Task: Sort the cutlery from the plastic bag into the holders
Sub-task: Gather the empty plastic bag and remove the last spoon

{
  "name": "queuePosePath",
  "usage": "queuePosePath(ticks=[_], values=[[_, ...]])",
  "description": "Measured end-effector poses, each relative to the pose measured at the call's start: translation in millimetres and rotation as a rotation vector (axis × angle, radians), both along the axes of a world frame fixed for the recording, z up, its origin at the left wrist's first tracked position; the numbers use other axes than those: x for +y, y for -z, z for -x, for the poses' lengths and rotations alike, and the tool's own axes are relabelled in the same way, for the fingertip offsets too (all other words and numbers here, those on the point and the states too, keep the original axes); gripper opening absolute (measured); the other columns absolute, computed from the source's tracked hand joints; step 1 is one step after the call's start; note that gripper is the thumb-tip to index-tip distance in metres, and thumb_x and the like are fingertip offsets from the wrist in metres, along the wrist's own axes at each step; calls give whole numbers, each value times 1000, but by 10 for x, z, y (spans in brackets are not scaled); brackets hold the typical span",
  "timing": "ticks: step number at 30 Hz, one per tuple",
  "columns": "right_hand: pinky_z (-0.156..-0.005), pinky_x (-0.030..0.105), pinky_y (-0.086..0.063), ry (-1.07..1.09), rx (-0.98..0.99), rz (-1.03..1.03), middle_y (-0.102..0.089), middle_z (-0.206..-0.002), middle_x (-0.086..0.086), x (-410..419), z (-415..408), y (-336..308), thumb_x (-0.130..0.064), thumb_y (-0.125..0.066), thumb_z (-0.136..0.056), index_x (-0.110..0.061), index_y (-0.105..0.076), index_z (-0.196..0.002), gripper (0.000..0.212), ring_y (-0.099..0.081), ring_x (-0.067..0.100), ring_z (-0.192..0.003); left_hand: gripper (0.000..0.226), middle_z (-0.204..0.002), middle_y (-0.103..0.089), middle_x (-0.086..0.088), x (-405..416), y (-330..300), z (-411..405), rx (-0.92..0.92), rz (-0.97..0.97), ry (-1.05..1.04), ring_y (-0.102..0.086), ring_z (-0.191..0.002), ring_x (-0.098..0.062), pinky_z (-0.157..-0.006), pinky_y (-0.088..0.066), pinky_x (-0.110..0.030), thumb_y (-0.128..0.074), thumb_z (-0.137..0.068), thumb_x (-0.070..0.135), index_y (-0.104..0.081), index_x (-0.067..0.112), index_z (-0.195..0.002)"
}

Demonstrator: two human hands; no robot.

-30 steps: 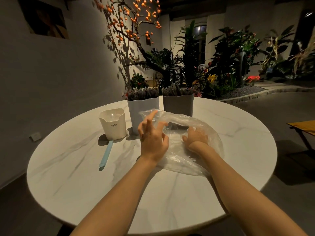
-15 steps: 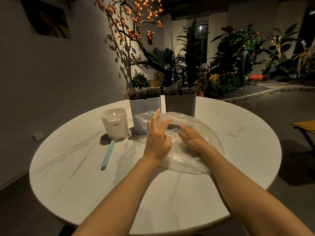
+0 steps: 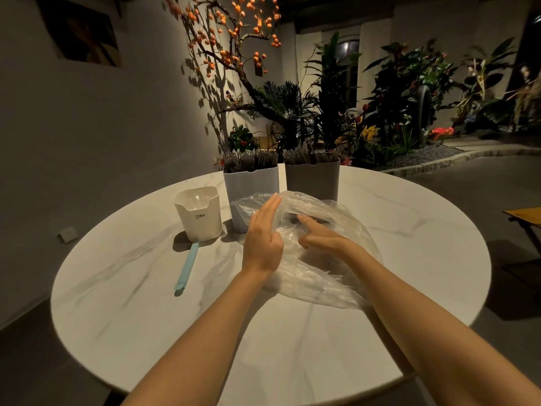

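Nearest the front edge of the round marble worktop (image 3: 146, 317) two bare forearms reach in toward its middle, where a crumpled clear plastic bag (image 3: 336, 276) lies flat on the surface. The left hand (image 3: 262, 238) stands edge-on at the bag's left side with straight fingers, touching or just beside the film and gripping nothing that can be seen. The right hand (image 3: 322, 237) lies low at the bag's mouth with fingers stretched forward and relaxed; whether the fingertips are inside the opening or on top of the film cannot be told, and no piece of cutlery shows in either hand. The bag looks nearly flat, and its contents, if any, are not visible through the glare. To the left lies a pale blue utensil (image 3: 187, 265), its far end just beside a small cream holder (image 3: 199, 213) that appears empty. Toward the far edge, touching the bag, stand a light grey holder (image 3: 250, 189) and a darker grey holder (image 3: 313, 180), both packed with dark cutlery. Sorting therefore seems mostly done; likely left are the blue utensil and anything the bag hides.
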State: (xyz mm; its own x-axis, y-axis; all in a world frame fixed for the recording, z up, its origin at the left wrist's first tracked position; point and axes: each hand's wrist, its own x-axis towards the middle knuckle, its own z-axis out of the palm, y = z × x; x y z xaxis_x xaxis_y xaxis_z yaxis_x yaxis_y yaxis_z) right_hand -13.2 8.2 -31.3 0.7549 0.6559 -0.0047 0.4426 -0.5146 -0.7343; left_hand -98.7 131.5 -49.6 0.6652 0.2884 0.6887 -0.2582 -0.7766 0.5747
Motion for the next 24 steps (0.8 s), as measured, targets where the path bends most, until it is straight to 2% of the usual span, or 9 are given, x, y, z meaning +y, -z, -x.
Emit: queuePosePath(ticks=[2,4,6,9,12,14,19,22,24], values=[[-108,40,-37,-21,18,-98,-40,-146,9,18,-10,4,-13,-51,-67,-18,-35,-145,80,-41,26,-128,65,-151,-39,2,8,0,-5,-3,19,15,-29,-137,-5,-110,-22,-18,-34,-82,5,-40,19,-145],[-107,46,-39,-31,20,-166,-44,-141,7,34,-85,42,-17,-46,-57,-19,-41,-141,84,-43,25,-126,65,-151,-39,1,9,2,-5,-5,30,21,-29,-136,-5,-111,-24,-22,-35,-82,4,-39,20,-145],[-111,44,-36,-27,4,-154,-44,-142,9,41,-103,30,-14,-47,-63,-15,-40,-143,80,-42,25,-129,66,-151,-39,2,11,5,-8,1,29,22,-29,-136,-6,-109,-25,-20,-35,-82,4,-39,21,-145],[-112,37,-32,43,-57,-34,-42,-141,13,129,-143,68,-4,-52,-87,-9,-38,-143,58,-39,29,-132,68,-151,-39,3,8,0,-5,17,28,21,-32,-138,-9,-104,-22,-9,-35,-79,4,-39,21,-145],[-113,38,-30,262,-267,264,-31,-148,15,243,-152,126,-30,-55,-95,-5,-29,-146,62,-30,32,-137,73,-151,-39,3,3,-7,8,29,43,10,-34,-139,-13,-102,-22,-8,-37,-75,2,-39,21,-145],[-111,37,-30,341,-281,340,-34,-149,16,264,-171,156,-35,-53,-96,-2,-31,-144,62,-33,32,-137,75,-151,-40,3,-1,-9,26,37,49,6,-34,-139,-14,-101,-23,-9,-39,-74,1,-39,21,-145],[-107,36,-35,397,-262,257,-46,-143,16,242,-212,148,-8,-39,-99,-2,-44,-138,40,-46,31,-129,79,-151,-40,3,4,-15,38,41,57,-16,-35,-139,-16,-104,-25,-17,-46,-76,-15,-38,20,-146],[-94,37,-43,435,-317,174,-59,-126,10,224,-215,169,-10,-42,-96,-11,-59,-119,29,-55,28,-113,79,-151,-40,4,-5,-24,42,39,59,-19,-35,-139,-16,-107,-25,-21,-46,-77,-16,-38,20,-146],[-90,36,-48,424,-355,140,-63,-118,7,219,-240,171,-14,-48,-95,-15,-63,-109,20,-57,26,-103,78,-151,-39,3,-14,-27,46,46,58,-21,-34,-140,-16,-106,-25,-21,-45,-77,-16,-38,20,-146]])
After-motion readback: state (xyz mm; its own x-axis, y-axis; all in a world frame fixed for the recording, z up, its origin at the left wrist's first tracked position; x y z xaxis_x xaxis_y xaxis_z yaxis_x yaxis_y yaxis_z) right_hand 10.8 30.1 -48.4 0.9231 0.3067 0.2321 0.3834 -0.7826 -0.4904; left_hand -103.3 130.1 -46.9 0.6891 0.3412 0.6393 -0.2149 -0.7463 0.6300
